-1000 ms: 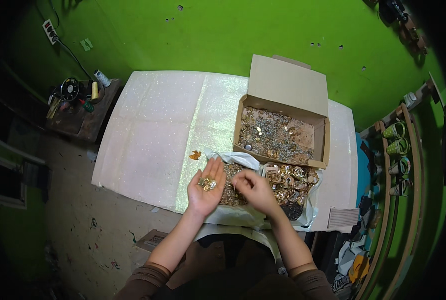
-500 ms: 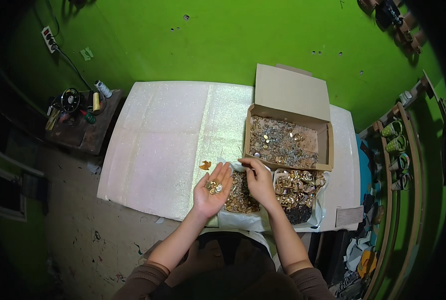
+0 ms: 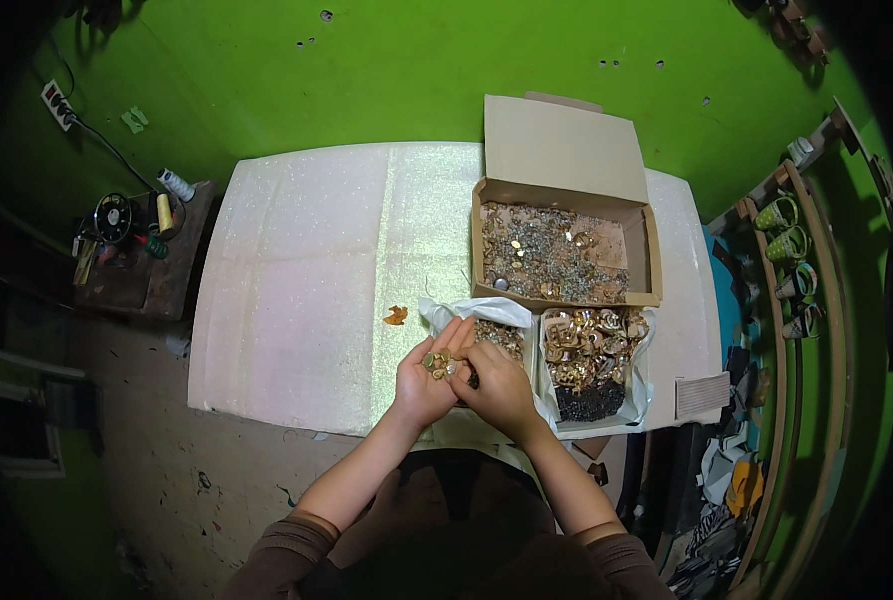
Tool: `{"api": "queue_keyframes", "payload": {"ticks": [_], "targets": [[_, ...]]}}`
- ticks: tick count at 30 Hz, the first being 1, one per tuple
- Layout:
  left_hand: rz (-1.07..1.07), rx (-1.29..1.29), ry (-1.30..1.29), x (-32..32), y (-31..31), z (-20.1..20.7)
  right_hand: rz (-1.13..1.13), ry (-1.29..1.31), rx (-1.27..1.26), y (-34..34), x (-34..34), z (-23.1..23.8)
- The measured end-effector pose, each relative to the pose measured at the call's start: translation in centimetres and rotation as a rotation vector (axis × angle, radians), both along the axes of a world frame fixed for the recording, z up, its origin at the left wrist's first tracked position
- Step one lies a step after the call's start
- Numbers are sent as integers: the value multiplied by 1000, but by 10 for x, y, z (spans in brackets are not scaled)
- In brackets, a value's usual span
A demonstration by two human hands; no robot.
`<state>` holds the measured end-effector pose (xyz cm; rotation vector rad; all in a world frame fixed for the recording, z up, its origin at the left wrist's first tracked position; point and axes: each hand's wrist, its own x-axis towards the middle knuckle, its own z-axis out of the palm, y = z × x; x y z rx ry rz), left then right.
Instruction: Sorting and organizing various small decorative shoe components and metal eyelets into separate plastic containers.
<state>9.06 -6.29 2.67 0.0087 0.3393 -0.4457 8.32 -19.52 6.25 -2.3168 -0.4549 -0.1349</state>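
My left hand lies palm up, fingers stretched, with several small shiny gold-coloured metal ornaments resting in its palm. My right hand reaches in from the right, fingers bent together against the edge of that palm beside the ornaments. Whatever its fingertips pinch is hidden. Partly covered by my hands is a white plastic-lined container of small gold and brown pieces. To its right, another lined container holds larger gold ornaments and black beads.
Behind the containers stands an open cardboard box with many small metal pieces. A brown scrap lies on the shiny white table cover. Left is a small stand with thread spools; right, a wooden rack with sandals.
My right hand has moved left and down from above the small-piece container to my left palm. The left hand stays palm up with the ornaments. The view has shifted slightly.
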Motion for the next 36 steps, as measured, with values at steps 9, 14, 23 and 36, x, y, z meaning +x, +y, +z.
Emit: {"api": "queue_keyframes", "payload": {"ticks": [9, 14, 23, 36], "targets": [[-85, 131, -52, -1, -3, 1, 136, 188, 162, -9, -10, -1], [-101, 107, -51, 0, -7, -2, 49, 722, 655, -15, -14, -4], [-77, -70, 67, -5, 5, -10, -341, 850, 1256, -59, -25, -39], [-141, -73, -1, -8, 2, -8, -243, 461, 721, -54, -18, -18]]}}
